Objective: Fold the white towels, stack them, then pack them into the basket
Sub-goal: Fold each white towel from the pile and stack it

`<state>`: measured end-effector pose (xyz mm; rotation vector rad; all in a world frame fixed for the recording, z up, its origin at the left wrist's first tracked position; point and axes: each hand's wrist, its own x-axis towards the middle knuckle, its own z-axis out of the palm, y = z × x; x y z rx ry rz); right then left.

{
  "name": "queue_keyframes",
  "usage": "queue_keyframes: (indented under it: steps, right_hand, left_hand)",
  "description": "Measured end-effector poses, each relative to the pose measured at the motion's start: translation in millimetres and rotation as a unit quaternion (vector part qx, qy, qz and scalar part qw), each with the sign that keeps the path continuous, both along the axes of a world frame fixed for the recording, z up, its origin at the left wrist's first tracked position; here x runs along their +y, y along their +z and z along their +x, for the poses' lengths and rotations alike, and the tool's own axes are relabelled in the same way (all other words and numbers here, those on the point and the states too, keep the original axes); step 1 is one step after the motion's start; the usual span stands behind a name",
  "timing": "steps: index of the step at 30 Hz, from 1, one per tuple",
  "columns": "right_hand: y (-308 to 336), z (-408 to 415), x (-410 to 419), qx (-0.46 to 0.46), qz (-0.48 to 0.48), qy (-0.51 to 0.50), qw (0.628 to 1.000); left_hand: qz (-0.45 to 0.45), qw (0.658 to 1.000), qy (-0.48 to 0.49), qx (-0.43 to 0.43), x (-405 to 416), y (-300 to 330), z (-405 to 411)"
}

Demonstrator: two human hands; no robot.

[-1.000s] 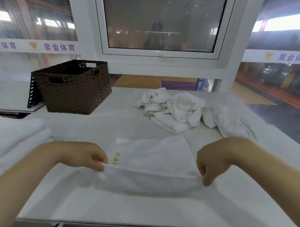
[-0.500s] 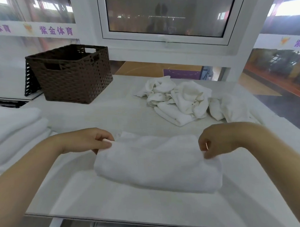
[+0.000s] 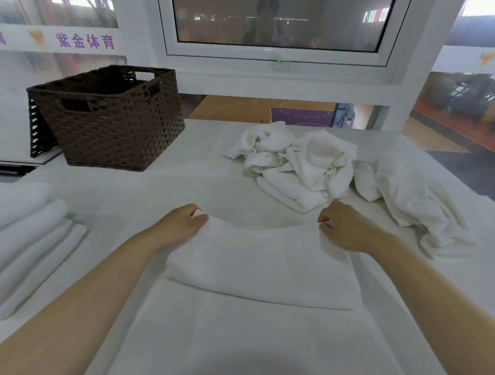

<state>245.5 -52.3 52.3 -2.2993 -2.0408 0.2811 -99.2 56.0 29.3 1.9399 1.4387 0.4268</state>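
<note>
A white towel [image 3: 260,265] lies folded into a flat rectangle on the white table [image 3: 162,190] in front of me. My left hand [image 3: 183,226] pinches its far left corner. My right hand [image 3: 343,229] pinches its far right corner. A heap of unfolded white towels [image 3: 304,163] lies beyond it, trailing off to the right. A stack of folded white towels [image 3: 26,242] sits at the left edge. The brown woven basket [image 3: 112,119] stands at the back left, and what shows of its inside looks empty.
A white window frame [image 3: 278,57] and wall rise behind the table. The table's right edge [image 3: 465,185] drops to a floor below. A dark perforated panel [image 3: 38,130] leans behind the basket on a lower shelf at left.
Both hands carried the towel's near edge away from me and over onto its far part, folding it in half. They now pinch the far corners, further from me than before.
</note>
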Motion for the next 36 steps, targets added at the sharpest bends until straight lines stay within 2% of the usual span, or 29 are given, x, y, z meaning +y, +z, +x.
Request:
queue_keyframes:
  steps: [2,5,7,9,12,16,20,23,27,31,36]
  right_hand:
    - [-10,5,-4,0.084,0.038,-0.035,0.995]
    - [-25,9,-18,0.221,0.1,-0.097,0.965]
    - [-37,7,-27,0.28,0.111,-0.126,0.945]
    - [-48,4,-31,0.303,0.115,-0.148,0.934]
    - [-55,2,-31,0.303,0.136,-0.16,0.93]
    - [-59,-3,-34,0.27,0.149,-0.146,0.94]
    - [-61,-6,-40,0.247,0.165,-0.123,0.947]
    - [-63,-5,-40,0.218,0.171,-0.102,0.955]
    - [-66,-3,-39,0.201,0.198,-0.087,0.955]
    - [-66,-2,-36,0.16,0.211,-0.084,0.961]
    - [-59,-2,-31,0.152,0.199,-0.086,0.964]
  left_hand:
    - [-0.007,1.0,0.003,0.0,2,-4,4]
    - [-0.03,0.999,0.002,-0.019,5,-10,5]
    - [-0.043,0.999,-0.003,-0.031,6,-13,4]
    - [-0.049,0.998,-0.016,-0.028,6,-14,4]
    - [-0.074,0.996,-0.031,-0.042,8,-9,5]
    - [-0.141,0.982,-0.034,-0.123,8,-2,3]
    - [-0.144,0.978,-0.045,-0.142,5,-2,2]
    - [-0.084,0.991,-0.058,-0.089,5,-4,6]
    - [0.013,1.0,-0.012,-0.006,4,-9,15]
    - [0.047,0.998,0.031,0.043,7,-17,12]
    - [0.127,0.984,0.019,0.121,6,-27,15]
